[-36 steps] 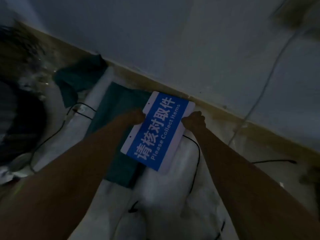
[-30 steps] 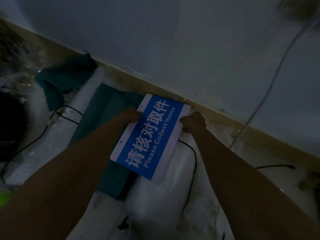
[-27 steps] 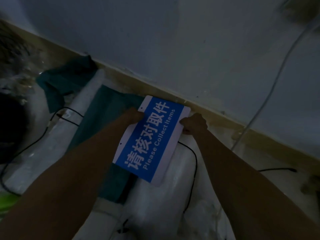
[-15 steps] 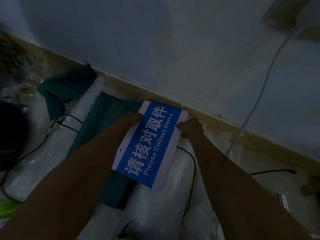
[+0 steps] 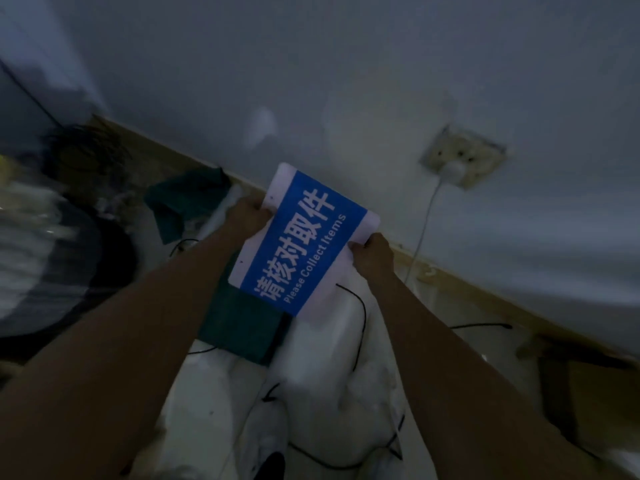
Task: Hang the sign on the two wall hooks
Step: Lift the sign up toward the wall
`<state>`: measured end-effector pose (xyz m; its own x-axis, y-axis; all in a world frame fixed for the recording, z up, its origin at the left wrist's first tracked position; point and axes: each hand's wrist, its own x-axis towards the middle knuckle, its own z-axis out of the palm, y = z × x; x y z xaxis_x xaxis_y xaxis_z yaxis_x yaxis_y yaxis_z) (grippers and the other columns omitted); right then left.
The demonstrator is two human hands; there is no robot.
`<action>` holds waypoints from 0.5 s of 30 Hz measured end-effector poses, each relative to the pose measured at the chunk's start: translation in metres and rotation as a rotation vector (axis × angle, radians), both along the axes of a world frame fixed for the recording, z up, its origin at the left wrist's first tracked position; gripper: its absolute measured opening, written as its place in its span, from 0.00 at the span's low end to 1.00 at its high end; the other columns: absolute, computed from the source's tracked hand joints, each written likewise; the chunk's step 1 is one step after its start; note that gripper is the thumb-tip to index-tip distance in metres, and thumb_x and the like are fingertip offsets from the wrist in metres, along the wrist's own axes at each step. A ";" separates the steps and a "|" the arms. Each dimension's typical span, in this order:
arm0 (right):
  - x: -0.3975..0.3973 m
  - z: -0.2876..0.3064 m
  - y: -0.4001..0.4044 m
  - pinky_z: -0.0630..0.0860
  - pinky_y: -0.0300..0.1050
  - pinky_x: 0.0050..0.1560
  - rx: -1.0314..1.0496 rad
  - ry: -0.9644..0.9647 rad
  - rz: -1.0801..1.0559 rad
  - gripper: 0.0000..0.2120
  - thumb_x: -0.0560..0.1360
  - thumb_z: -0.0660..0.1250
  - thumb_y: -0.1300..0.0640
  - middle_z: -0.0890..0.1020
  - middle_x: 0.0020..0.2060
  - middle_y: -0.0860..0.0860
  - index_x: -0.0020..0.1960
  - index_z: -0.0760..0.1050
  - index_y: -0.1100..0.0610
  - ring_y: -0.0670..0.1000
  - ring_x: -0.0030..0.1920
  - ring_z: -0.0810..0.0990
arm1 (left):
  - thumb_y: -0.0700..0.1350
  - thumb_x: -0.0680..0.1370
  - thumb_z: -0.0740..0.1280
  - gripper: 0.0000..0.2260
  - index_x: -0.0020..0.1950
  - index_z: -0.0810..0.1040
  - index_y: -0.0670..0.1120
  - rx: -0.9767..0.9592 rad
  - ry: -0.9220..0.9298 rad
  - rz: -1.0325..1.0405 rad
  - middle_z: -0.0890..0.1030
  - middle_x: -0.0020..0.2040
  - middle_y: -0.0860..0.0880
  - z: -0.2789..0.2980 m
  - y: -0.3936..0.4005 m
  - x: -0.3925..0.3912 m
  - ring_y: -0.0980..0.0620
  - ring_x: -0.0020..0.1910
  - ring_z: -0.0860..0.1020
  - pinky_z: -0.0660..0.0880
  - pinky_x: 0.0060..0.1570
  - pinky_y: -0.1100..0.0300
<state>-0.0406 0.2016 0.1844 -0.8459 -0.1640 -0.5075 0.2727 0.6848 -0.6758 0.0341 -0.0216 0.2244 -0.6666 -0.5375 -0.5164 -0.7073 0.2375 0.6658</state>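
Observation:
A blue sign (image 5: 304,240) with white borders, Chinese characters and "Please Collect Items" is held between both hands, turned so its text runs diagonally. My left hand (image 5: 248,216) grips its left white border. My right hand (image 5: 372,252) grips its right border near the upper corner. Small holes show along the left border. The sign is lifted above the bedding and its top overlaps the pale wall (image 5: 346,81). No wall hooks are visible in this dim view.
A wall socket (image 5: 462,157) with a white plug and a cable hanging down sits right of the sign. Below lie white bedding (image 5: 322,368), a teal cloth (image 5: 239,327), black cables (image 5: 360,306) and a wooden skirting (image 5: 485,292). Dark clutter fills the left.
Both hands have raised the sign from low over the bedding up toward the wall. The view has tilted upward, bringing the wall socket into sight.

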 end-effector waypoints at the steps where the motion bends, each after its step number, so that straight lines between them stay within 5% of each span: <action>1: 0.002 0.028 0.001 0.69 0.45 0.42 -0.026 0.015 0.003 0.08 0.74 0.65 0.55 0.75 0.41 0.56 0.44 0.69 0.59 0.53 0.43 0.75 | 0.49 0.77 0.64 0.11 0.51 0.77 0.42 -0.005 0.030 -0.013 0.76 0.49 0.40 0.033 0.002 0.003 0.43 0.50 0.76 0.73 0.55 0.51; 5: 0.008 0.160 0.001 0.78 0.50 0.49 -0.083 0.043 0.003 0.09 0.75 0.66 0.53 0.80 0.44 0.59 0.43 0.70 0.59 0.58 0.47 0.80 | 0.48 0.78 0.64 0.13 0.36 0.67 0.45 -0.022 0.160 -0.084 0.71 0.37 0.46 0.172 -0.005 0.013 0.48 0.41 0.71 0.67 0.45 0.54; 10: 0.007 0.352 -0.006 0.78 0.62 0.55 -0.222 0.077 0.020 0.08 0.75 0.67 0.56 0.79 0.43 0.58 0.42 0.70 0.58 0.64 0.51 0.81 | 0.49 0.77 0.65 0.10 0.39 0.71 0.46 0.023 0.272 -0.097 0.77 0.40 0.46 0.372 -0.015 0.022 0.48 0.38 0.76 0.73 0.42 0.57; 15: 0.002 0.565 -0.011 0.81 0.57 0.54 -0.354 0.137 0.093 0.07 0.74 0.69 0.59 0.80 0.43 0.58 0.46 0.73 0.61 0.57 0.41 0.81 | 0.52 0.76 0.66 0.12 0.45 0.75 0.43 -0.070 0.397 -0.157 0.80 0.44 0.44 0.575 -0.033 0.028 0.46 0.42 0.79 0.73 0.37 0.58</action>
<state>-0.0388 0.1905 0.7498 -0.8753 -0.3879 -0.2888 0.1110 0.4200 -0.9007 0.0624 -0.0544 0.7990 -0.8827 -0.4385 -0.1689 -0.3509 0.3759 0.8577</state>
